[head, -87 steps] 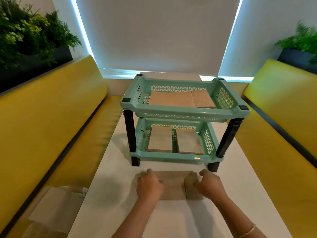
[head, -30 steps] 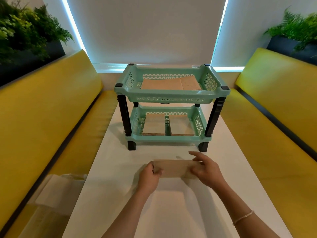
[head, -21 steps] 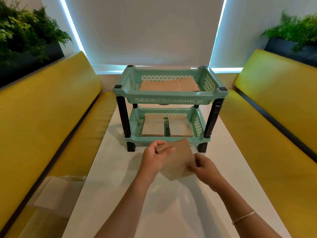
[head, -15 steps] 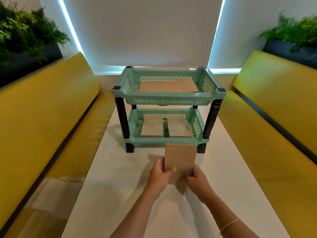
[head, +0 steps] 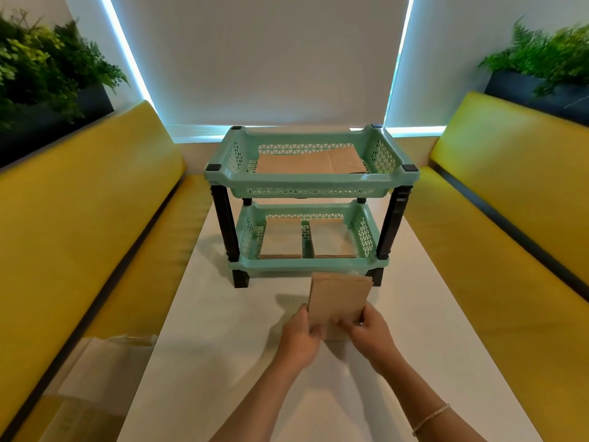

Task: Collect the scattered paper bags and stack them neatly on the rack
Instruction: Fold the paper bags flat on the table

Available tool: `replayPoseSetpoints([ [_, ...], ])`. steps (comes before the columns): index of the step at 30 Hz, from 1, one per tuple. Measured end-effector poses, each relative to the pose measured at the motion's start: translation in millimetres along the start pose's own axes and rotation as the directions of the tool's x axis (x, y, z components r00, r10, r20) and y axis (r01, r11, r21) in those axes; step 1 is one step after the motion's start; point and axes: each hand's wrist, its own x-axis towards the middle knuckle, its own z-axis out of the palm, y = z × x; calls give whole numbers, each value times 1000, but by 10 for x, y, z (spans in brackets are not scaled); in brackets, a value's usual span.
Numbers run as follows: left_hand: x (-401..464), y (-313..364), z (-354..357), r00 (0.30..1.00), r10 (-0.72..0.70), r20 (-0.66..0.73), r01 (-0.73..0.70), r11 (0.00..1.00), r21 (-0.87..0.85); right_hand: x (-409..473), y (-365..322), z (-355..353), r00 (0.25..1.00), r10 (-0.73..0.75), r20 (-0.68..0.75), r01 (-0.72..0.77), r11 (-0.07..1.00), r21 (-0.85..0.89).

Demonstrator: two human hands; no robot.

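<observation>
Presently catalogued, as we see it:

1. Paper bag (head: pixel 339 298): flat, brown, held upright above the table (head: pixel 223 330), just near of the rack (head: pixel 310 186); short edge leading, we judge, to slide into a tier.
2. Left hand (head: pixel 301 338): fingers curled, pinching the bag's near left corner.
3. Right hand (head: pixel 369 334): likewise pinching the near right corner, steadying it square.
4. Upper tier: bags lying flat.
5. Lower tier: two piles side by side, left and right, leaving a gap between.
</observation>
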Motion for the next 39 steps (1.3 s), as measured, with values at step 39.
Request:
replayPoseSetpoints([
  [39,996,783,-356,966,-69,-248,84,995,52,1051,-1101,-111,959,2,-283,-45,988,-146],
])
